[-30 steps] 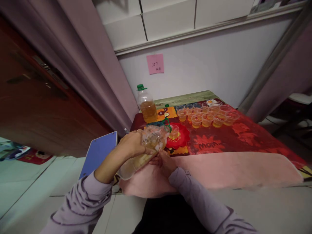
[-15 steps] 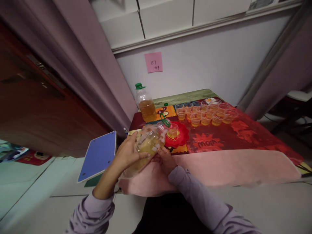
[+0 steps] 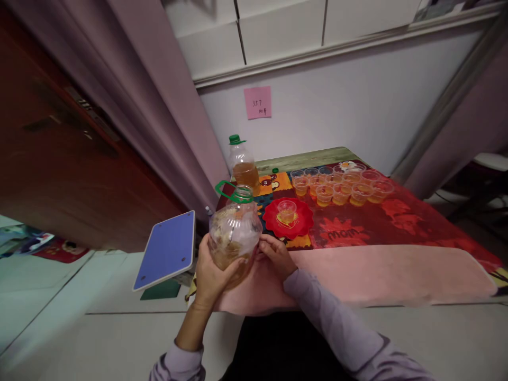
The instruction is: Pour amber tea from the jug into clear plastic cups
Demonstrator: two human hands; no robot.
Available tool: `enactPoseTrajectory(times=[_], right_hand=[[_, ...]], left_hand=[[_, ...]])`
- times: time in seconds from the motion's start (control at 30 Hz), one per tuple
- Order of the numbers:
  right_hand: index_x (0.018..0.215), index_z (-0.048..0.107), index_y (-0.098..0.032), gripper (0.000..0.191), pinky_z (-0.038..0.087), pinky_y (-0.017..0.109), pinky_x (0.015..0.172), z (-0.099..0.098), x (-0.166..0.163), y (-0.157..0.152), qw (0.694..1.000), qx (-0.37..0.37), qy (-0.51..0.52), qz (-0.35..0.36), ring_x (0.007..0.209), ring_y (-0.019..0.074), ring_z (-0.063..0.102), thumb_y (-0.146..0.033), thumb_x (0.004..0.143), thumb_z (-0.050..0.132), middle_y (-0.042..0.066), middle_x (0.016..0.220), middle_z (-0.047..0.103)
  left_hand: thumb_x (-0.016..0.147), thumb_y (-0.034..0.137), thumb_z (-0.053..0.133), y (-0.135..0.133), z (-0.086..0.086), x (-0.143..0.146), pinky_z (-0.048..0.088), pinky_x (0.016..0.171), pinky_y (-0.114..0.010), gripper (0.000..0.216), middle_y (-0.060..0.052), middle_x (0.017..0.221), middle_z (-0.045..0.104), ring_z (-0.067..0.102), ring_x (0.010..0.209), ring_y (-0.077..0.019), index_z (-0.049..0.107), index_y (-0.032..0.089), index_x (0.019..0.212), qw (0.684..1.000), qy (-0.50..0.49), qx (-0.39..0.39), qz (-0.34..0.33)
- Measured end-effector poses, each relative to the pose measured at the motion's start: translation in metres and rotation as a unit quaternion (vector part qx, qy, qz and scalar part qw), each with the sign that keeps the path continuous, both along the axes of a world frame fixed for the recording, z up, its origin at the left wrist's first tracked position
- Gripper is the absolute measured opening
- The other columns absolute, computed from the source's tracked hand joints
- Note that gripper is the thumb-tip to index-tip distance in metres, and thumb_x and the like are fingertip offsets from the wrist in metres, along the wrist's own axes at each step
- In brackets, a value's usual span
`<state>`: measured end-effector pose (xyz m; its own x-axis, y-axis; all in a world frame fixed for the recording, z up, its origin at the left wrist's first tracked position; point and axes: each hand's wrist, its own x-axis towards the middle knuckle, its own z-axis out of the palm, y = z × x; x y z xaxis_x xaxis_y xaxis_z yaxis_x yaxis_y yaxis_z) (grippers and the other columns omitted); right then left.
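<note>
Both my hands hold a large clear plastic bottle (image 3: 235, 230) with a green handle and amber liquid in its lower part; it stands nearly upright over the table's near left corner. My left hand (image 3: 210, 272) wraps its left side from below. My right hand (image 3: 275, 255) presses its right side with curled fingers. Just beyond the bottle a small clear cup (image 3: 286, 210) with amber liquid sits on a red plate (image 3: 302, 221).
A second, capped bottle (image 3: 243, 165) stands at the table's far left. Several small cups (image 3: 343, 186) of amber liquid are grouped at the back on the red patterned cloth (image 3: 381, 225). A pink towel (image 3: 381, 275) covers the near edge. A blue board (image 3: 169, 248) leans left of the table.
The bottle has swung from tilted, neck over the cup on the red plate, back to nearly upright and nearer to me. My left hand shifted from its top to under its side.
</note>
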<state>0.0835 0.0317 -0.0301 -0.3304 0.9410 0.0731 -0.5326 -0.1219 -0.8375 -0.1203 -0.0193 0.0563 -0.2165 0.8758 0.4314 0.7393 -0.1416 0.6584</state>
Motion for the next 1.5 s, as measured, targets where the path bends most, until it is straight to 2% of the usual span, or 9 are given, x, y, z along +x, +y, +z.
enactPoseTrajectory(times=[0.1, 0.2, 0.37, 0.47, 0.57, 0.8, 0.97, 1.13, 1.5], right_hand=[[0.114, 0.078, -0.022, 0.049, 0.054, 0.027, 0.064, 0.014, 0.03, 0.005, 0.984, 0.098, -0.151, 0.013, 0.068, 0.0153, 0.067, -0.059, 0.082, 0.085, 0.001, 0.081, 0.076], [0.107, 0.08, -0.02, 0.04, 0.049, 0.026, 0.061, 0.04, 0.07, 0.021, 0.929, 0.182, -0.315, -0.071, 0.063, 0.0152, 0.064, -0.056, 0.09, 0.077, 0.002, 0.076, 0.076], [0.124, 0.076, -0.018, 0.043, 0.055, 0.036, 0.083, 0.082, 0.116, 0.064, 0.718, 0.196, -0.618, -0.253, 0.097, 0.0279, 0.076, -0.052, 0.099, 0.068, 0.012, 0.108, 0.082], [0.142, 0.066, -0.014, 0.069, 0.054, 0.042, 0.099, 0.094, 0.117, 0.084, 0.618, 0.182, -0.738, -0.202, 0.125, 0.0358, 0.07, -0.062, 0.094, 0.075, 0.022, 0.139, 0.073], [0.143, 0.063, -0.012, 0.078, 0.052, 0.044, 0.104, 0.096, 0.105, 0.093, 0.568, 0.165, -0.795, -0.132, 0.128, 0.0378, 0.069, -0.068, 0.09, 0.077, 0.025, 0.143, 0.069], [0.134, 0.068, -0.011, 0.054, 0.05, 0.042, 0.102, 0.098, 0.087, 0.092, 0.545, 0.159, -0.815, -0.116, 0.124, 0.0347, 0.072, -0.05, 0.097, 0.071, 0.025, 0.135, 0.073], [0.138, 0.068, -0.014, 0.059, 0.053, 0.041, 0.1, 0.104, 0.103, 0.081, 0.59, 0.171, -0.772, -0.164, 0.122, 0.0347, 0.073, -0.056, 0.096, 0.069, 0.021, 0.135, 0.075], [0.136, 0.07, -0.015, 0.066, 0.057, 0.04, 0.093, 0.107, 0.156, 0.071, 0.632, 0.156, -0.728, -0.216, 0.118, 0.0348, 0.076, -0.065, 0.093, 0.071, 0.017, 0.13, 0.079], [0.135, 0.071, -0.015, 0.065, 0.057, 0.039, 0.084, 0.069, 0.268, 0.067, 0.54, 0.05, -0.787, -0.294, 0.109, 0.0346, 0.077, -0.061, 0.088, 0.073, 0.019, 0.125, 0.08]], left_hand=[[0.058, 0.072, 0.09, -0.004, -0.008, 0.004, 0.053, 0.113, -0.061, 0.115, -0.02, 0.143, 0.064, 0.066, 0.132, -0.0417, 0.048, 0.017, 0.15, 0.999, -0.003, 0.026, 0.027], [0.056, 0.075, 0.09, -0.009, -0.014, 0.007, 0.054, 0.111, -0.062, 0.12, -0.022, 0.141, 0.065, 0.067, 0.129, -0.0426, 0.048, 0.015, 0.151, 0.997, -0.017, 0.032, 0.061], [0.056, 0.08, 0.088, -0.013, -0.016, 0.014, 0.054, 0.111, -0.061, 0.124, -0.024, 0.142, 0.065, 0.066, 0.13, -0.0432, 0.048, 0.012, 0.152, 0.996, -0.02, 0.052, 0.073], [0.058, 0.08, 0.087, -0.012, -0.016, 0.017, 0.055, 0.11, -0.061, 0.122, -0.023, 0.141, 0.066, 0.067, 0.129, -0.0422, 0.049, 0.013, 0.152, 0.995, -0.014, 0.061, 0.073], [0.058, 0.081, 0.087, -0.01, -0.016, 0.019, 0.053, 0.112, -0.062, 0.121, -0.023, 0.141, 0.065, 0.066, 0.131, -0.0429, 0.049, 0.013, 0.152, 0.995, -0.002, 0.064, 0.074], [0.059, 0.081, 0.086, -0.007, -0.014, 0.02, 0.053, 0.112, -0.062, 0.12, -0.024, 0.14, 0.065, 0.066, 0.13, -0.0432, 0.051, 0.011, 0.151, 0.996, 0.011, 0.063, 0.069], [0.059, 0.081, 0.087, -0.007, -0.014, 0.018, 0.053, 0.112, -0.062, 0.12, -0.023, 0.141, 0.065, 0.065, 0.13, -0.0425, 0.05, 0.013, 0.151, 0.995, 0.009, 0.07, 0.068], [0.061, 0.083, 0.084, -0.007, -0.012, 0.02, 0.053, 0.111, -0.062, 0.12, -0.024, 0.139, 0.065, 0.065, 0.128, -0.0429, 0.05, 0.01, 0.15, 0.995, 0.016, 0.07, 0.07], [0.057, 0.079, 0.088, -0.008, -0.016, 0.017, 0.049, 0.114, -0.064, 0.118, -0.019, 0.138, 0.064, 0.063, 0.13, -0.043, 0.05, 0.017, 0.149, 0.994, -0.006, 0.068, 0.091]])
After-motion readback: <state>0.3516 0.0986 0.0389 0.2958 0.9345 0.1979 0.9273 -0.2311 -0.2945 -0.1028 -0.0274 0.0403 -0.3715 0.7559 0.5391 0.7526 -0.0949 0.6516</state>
